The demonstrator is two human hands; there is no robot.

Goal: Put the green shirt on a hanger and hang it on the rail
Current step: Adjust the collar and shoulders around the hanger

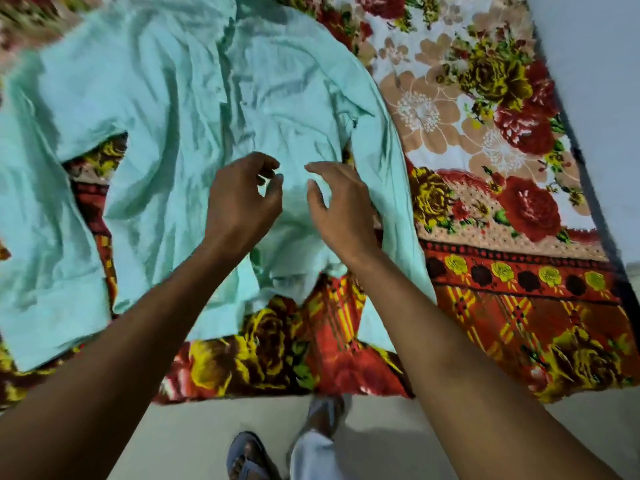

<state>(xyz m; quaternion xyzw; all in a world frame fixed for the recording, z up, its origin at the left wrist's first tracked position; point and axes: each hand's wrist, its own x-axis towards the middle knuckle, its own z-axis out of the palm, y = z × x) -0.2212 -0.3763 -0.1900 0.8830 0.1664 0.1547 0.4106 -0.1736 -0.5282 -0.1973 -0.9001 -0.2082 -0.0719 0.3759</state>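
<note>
Clearly crumpled, the green shirt lies spread, collar perhaps nearest.

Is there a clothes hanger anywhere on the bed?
No: only the wrinkled pale green cotton shirt lies on the red floral bedspread.

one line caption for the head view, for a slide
Both hands, left and right, hover open over the green shirt spread on a floral bedsheet.
</note>
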